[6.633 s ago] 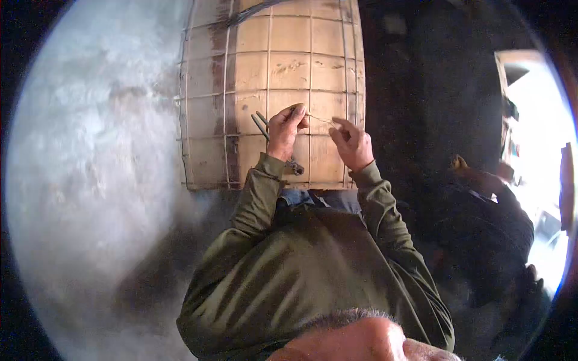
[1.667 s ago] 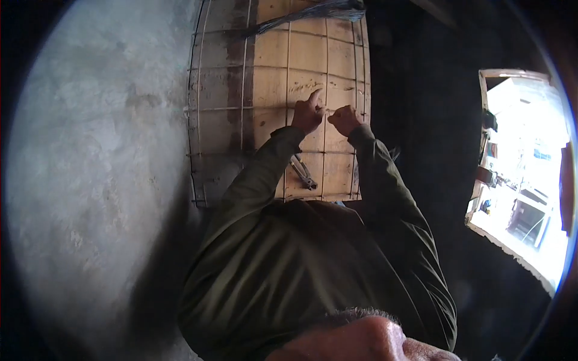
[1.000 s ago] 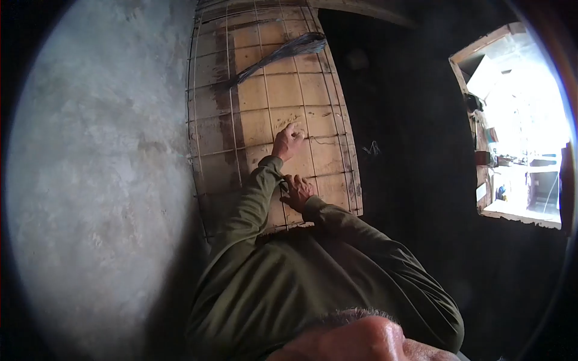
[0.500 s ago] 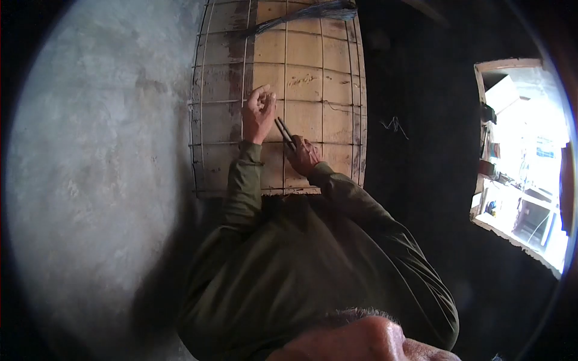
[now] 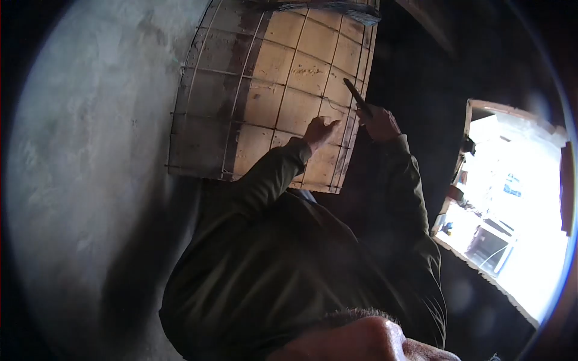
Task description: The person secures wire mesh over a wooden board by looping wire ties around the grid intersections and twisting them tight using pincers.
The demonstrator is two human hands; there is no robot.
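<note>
A wire or bar grid (image 5: 276, 113) lies over a wooden panel (image 5: 260, 99), dark on its left side and pale on the right. My left hand (image 5: 321, 132) is over the panel's lower right part, fingers partly bent and apart, with nothing visible in it. At the panel's right edge, my right hand (image 5: 379, 123) grips a dark pliers-like tool (image 5: 355, 94), whose far end points up and left. A thin bent wire (image 5: 333, 104) is on the grid between the hands. Across the panel's top lies a bundle of dark wire strands (image 5: 340, 8).
A rough grey wall (image 5: 90, 150) rises on the left. On the right, a bright framed opening (image 5: 503, 198) shows cluttered items beyond it. Dark surroundings lie between the panel and the opening. A beam (image 5: 426, 25) crosses at the upper right.
The pliers-like tool, picked up by my right hand, has moved up and right to the panel's edge. My left hand has shifted right and down. The view has tilted.
</note>
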